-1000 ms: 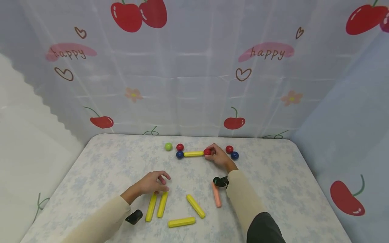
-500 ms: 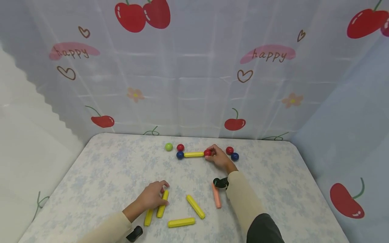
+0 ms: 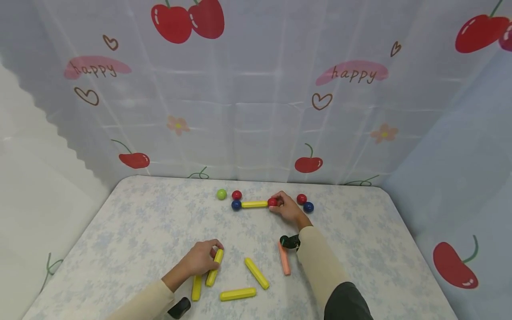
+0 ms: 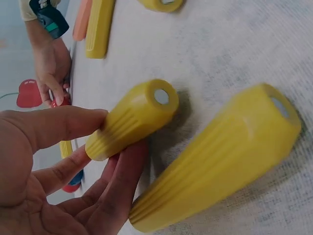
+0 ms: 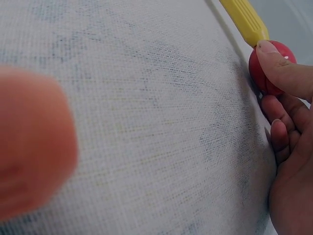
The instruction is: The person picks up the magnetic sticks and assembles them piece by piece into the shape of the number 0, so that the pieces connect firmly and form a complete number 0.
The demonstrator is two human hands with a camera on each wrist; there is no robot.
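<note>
Curtained-off nook, wider room type unclear: cherry-print curtain (image 3: 256, 133) across top and right of frame, blue-mottled tabletop (image 3: 360, 240) below.

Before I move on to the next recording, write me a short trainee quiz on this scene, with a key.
1. Multiple choice: what does the left hand grip?
A) the salmon-pink stick
B) a yellow stick
C) nothing

2. True or false: the right hand holds a green ball.

3. Short answer: what sits at the end of the far yellow stick that points away from the right hand?

Key:
1. B
2. False; it holds a red ball
3. A blue ball
</note>
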